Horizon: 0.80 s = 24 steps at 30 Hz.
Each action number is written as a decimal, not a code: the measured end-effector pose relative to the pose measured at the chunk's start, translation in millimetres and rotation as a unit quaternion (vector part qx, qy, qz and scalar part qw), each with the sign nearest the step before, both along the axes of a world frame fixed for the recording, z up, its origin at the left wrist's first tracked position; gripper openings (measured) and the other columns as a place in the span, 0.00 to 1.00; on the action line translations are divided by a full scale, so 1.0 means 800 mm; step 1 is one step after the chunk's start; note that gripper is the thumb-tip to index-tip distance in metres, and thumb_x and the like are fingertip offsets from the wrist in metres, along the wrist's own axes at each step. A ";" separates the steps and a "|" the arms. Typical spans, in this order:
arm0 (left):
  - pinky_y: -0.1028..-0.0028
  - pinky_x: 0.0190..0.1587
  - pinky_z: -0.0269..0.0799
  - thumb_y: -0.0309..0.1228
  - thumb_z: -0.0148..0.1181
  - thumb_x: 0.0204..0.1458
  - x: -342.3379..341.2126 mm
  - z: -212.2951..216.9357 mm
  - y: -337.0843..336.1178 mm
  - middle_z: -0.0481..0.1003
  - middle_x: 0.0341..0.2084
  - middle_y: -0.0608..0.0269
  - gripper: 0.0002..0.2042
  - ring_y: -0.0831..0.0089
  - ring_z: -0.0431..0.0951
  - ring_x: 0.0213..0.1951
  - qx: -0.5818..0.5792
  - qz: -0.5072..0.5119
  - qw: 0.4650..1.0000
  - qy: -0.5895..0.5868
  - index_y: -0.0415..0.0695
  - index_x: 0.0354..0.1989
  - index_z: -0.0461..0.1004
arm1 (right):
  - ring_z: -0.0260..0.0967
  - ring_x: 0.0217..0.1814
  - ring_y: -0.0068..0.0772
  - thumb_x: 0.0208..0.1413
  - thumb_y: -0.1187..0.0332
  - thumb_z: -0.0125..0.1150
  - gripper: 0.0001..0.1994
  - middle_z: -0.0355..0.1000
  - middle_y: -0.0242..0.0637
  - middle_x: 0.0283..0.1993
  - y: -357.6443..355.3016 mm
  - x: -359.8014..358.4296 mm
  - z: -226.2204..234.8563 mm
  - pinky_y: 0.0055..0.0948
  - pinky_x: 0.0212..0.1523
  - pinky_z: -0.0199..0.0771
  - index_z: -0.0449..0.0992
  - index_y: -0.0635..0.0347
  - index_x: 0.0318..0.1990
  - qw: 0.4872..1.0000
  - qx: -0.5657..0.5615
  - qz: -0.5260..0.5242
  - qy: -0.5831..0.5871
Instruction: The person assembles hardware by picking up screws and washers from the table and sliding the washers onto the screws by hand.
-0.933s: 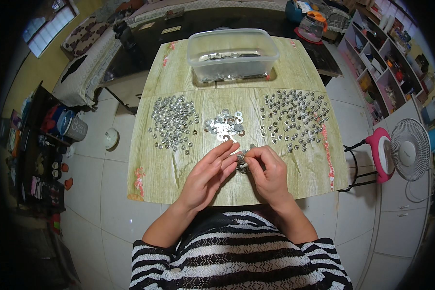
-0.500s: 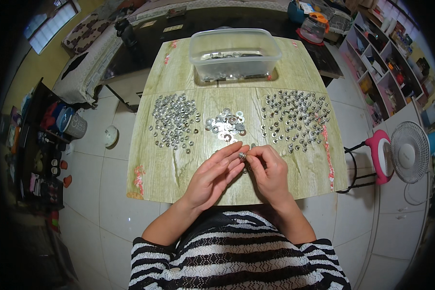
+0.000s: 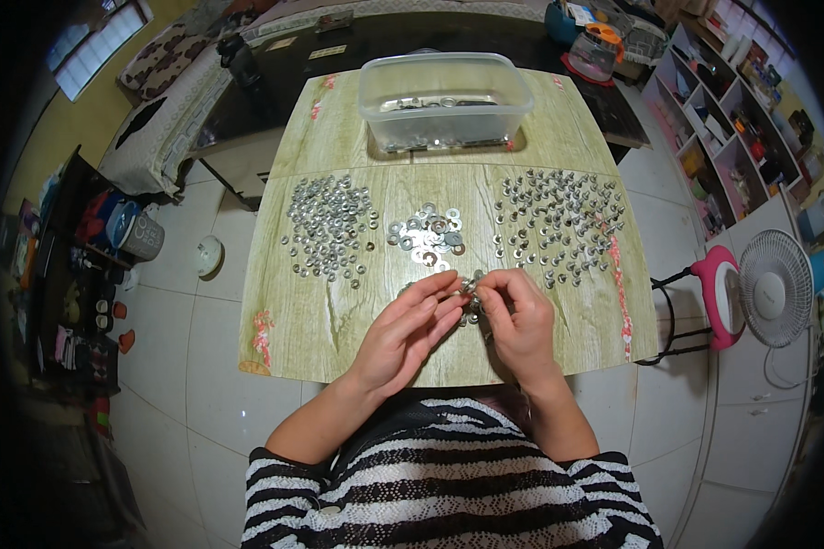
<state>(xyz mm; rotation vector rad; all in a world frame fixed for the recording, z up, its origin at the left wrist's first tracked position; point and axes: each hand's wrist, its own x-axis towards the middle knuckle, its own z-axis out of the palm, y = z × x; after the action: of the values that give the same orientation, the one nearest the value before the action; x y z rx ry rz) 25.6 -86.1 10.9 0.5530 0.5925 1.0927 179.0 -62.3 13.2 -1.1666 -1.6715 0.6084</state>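
Observation:
Over the near middle of the table, my left hand [image 3: 398,334] is turned partly palm-up with its fingers stretched out, close to a small metal piece. My right hand [image 3: 522,329] is closed, thumb and forefinger pinching what looks like a small bolt [image 3: 468,286] beside the left fingertips; its exact shape is partly hidden. Under and behind the hands lie more small metal pieces [image 3: 470,319]. Ahead are three groups: metal nuts [image 3: 330,229] at left, flat washers [image 3: 428,235] in the middle, and bolts [image 3: 558,220] at right, many standing on their heads.
A clear plastic container [image 3: 444,133] with metal parts inside stands at the far side of the table [image 3: 339,339]. To the right are a pink-framed stool [image 3: 723,297], a white fan [image 3: 775,288] and shelves [image 3: 723,119]. A dark rack [image 3: 73,274] stands at left.
My right hand has shifted slightly right, and the pinched metal piece has moved a little up and right from the left fingertips. My left hand stays nearly in place.

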 end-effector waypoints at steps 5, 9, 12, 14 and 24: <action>0.71 0.59 0.54 0.30 0.41 0.56 0.007 0.005 0.005 0.57 0.53 0.49 0.22 0.64 0.59 0.56 0.021 0.007 0.999 -0.037 0.32 0.56 0.51 | 0.65 0.23 0.33 0.48 0.74 0.55 0.02 0.67 0.39 0.25 0.001 -0.002 -0.007 0.26 0.23 0.64 0.69 0.63 0.29 1.000 0.009 0.007 -0.011; 0.71 0.59 0.54 0.30 0.40 0.56 0.004 -0.002 0.003 0.57 0.53 0.49 0.22 0.66 0.59 0.56 -0.003 -0.002 1.000 -0.029 0.32 0.56 0.50 | 0.66 0.23 0.34 0.48 0.74 0.55 0.02 0.67 0.39 0.26 0.002 0.003 -0.002 0.27 0.24 0.65 0.70 0.62 0.30 1.000 -0.006 -0.005 -0.012; 0.71 0.59 0.52 0.28 0.40 0.56 0.006 -0.003 0.004 0.57 0.53 0.49 0.21 0.67 0.58 0.56 -0.002 0.012 0.999 -0.046 0.32 0.56 0.51 | 0.66 0.23 0.34 0.48 0.75 0.54 0.02 0.67 0.39 0.26 -0.001 -0.002 -0.005 0.26 0.23 0.65 0.69 0.63 0.30 1.000 0.003 0.018 -0.013; 0.71 0.59 0.52 0.28 0.40 0.56 0.009 0.000 0.007 0.58 0.53 0.49 0.20 0.66 0.58 0.56 -0.001 0.009 0.998 -0.065 0.32 0.56 0.52 | 0.66 0.23 0.34 0.48 0.75 0.54 0.02 0.67 0.38 0.26 -0.001 -0.003 -0.008 0.27 0.23 0.65 0.69 0.63 0.29 0.999 0.017 0.023 -0.014; 0.73 0.56 0.59 0.27 0.41 0.56 0.011 -0.004 0.010 0.62 0.49 0.52 0.19 0.69 0.64 0.52 -0.022 0.030 0.997 -0.061 0.32 0.55 0.54 | 0.66 0.23 0.36 0.48 0.74 0.55 0.03 0.67 0.39 0.25 -0.001 -0.004 -0.005 0.28 0.24 0.65 0.69 0.62 0.29 1.000 0.006 0.010 -0.021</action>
<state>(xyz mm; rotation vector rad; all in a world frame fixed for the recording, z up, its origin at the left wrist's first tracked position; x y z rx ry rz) 34.2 -77.9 7.7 0.4283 0.5276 1.1578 175.4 -63.4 9.5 -1.1630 -1.7224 0.5876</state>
